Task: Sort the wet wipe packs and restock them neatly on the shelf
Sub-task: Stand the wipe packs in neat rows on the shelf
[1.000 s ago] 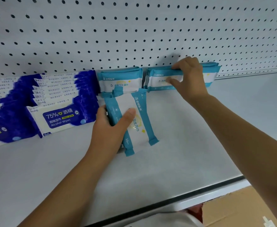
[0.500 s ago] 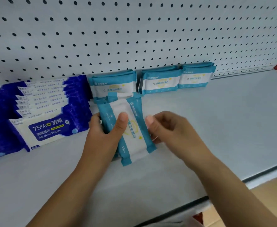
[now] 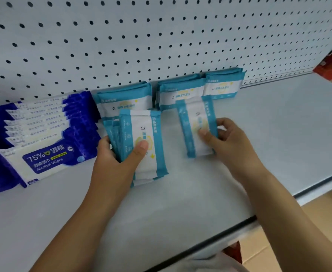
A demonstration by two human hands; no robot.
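On the pale grey metal shelf (image 3: 161,216), the left hand (image 3: 118,161) grips a small stack of teal-and-white soft plastic wipe packs (image 3: 144,134), thumb pressed across the top one. Just to its right and apart from it, the right hand (image 3: 233,146) pinches a single teal-and-white wipe pack (image 3: 195,122) between thumb and fingers. Farther back, standing teal packs (image 3: 126,101) lean against the white perforated back panel (image 3: 161,36), with dark blue alcohol wipe packs (image 3: 43,160) lined up to their left.

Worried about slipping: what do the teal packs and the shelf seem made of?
The teal pack in the right hand looks like soft plastic film, faintly glossy, with flat sealed ends. The shelf seems painted metal, matte pale grey, though uncertain.
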